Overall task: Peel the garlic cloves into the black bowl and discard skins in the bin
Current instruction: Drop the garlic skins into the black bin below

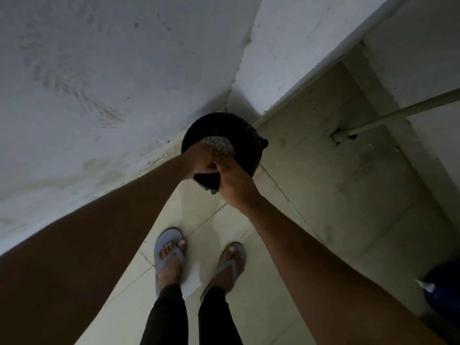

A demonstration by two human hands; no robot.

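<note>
Now the person is standing over the round black plastic bin [245, 143] in the floor corner, with both hands meeting above its opening. The left hand [200, 159] and right hand [235, 181] are seeming to rub pale papery garlic skins [220, 145] off into it; whether their fingers are gripping anything, I cannot tell. Judging so, the discarding is nearly finishing. No black bowl is showing.
</note>
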